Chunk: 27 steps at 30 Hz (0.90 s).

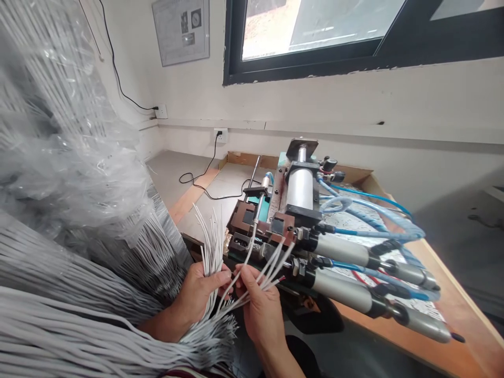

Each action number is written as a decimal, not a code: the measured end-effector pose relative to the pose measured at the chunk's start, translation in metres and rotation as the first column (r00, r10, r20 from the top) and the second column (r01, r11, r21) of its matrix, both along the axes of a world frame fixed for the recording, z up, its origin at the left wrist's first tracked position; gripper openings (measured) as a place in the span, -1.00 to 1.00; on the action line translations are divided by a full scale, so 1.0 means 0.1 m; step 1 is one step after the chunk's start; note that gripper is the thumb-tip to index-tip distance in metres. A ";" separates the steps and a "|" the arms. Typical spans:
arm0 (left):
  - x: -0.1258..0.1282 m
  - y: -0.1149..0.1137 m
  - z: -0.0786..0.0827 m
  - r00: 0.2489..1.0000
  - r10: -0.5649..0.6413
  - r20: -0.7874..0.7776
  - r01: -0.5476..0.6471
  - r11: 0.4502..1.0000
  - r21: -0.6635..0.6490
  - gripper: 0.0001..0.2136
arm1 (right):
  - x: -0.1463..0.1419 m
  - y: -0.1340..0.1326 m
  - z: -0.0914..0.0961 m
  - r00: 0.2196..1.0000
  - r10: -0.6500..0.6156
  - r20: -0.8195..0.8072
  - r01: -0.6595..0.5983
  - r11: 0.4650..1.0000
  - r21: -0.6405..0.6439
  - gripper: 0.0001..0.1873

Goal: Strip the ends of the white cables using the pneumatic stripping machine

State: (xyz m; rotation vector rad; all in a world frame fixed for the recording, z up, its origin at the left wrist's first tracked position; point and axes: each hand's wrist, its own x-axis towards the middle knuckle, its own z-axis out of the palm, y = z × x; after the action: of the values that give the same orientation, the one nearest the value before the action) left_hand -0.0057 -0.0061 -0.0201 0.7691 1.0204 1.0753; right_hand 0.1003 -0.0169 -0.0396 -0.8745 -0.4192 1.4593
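Note:
My left hand (205,291) is closed round a bunch of thin grey cables (213,247), whose ends fan upward. Close beside it, my right hand (260,299) is also closed, with several grey cables (277,262) running through it and sticking out to the upper right. One of these ends shows a bit of red. A single cable (249,254) rises from between my fingers to the front of a pneumatic machine (244,220). Whether its tip sits inside the machine I cannot tell. My fingertips nearly meet, and partly hide the cables there.
Large bundles of grey cable (79,320) hang and lie at the left, some under clear plastic (106,173). Silver air cylinders (342,294) and blue hoses (362,231) extend to the right over a wooden-edged bench (464,310). A black power cord (208,197) crosses the bench top.

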 end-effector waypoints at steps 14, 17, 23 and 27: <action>-0.05 0.02 0.00 0.995 0.101 0.007 -0.101 0.994 0.028 -0.81 | 0.03 0.15 0.02 0.987 -0.148 -0.068 0.132 0.971 -0.197 -0.75; -0.05 0.02 -0.01 0.995 0.104 0.011 -0.104 0.995 -0.002 -0.81 | 0.03 0.16 0.03 0.989 -0.093 -0.111 0.073 0.982 -0.177 -0.74; -0.05 -0.03 -0.08 0.998 -0.057 -0.025 0.057 0.998 0.024 -0.84 | 0.01 0.10 0.10 0.965 0.212 -0.153 -0.220 0.975 -0.033 -0.72; -0.05 -0.03 -0.08 0.995 -0.090 -0.040 0.092 0.995 0.040 -0.86 | 0.00 0.05 0.06 0.996 0.077 -0.042 -0.079 0.996 -0.034 -0.74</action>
State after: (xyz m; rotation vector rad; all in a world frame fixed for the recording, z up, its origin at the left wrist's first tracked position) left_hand -0.0106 -0.0087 -0.0277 0.8643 0.9885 1.0095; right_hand 0.1001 -0.0123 -0.0340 -0.8633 -0.4021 1.5580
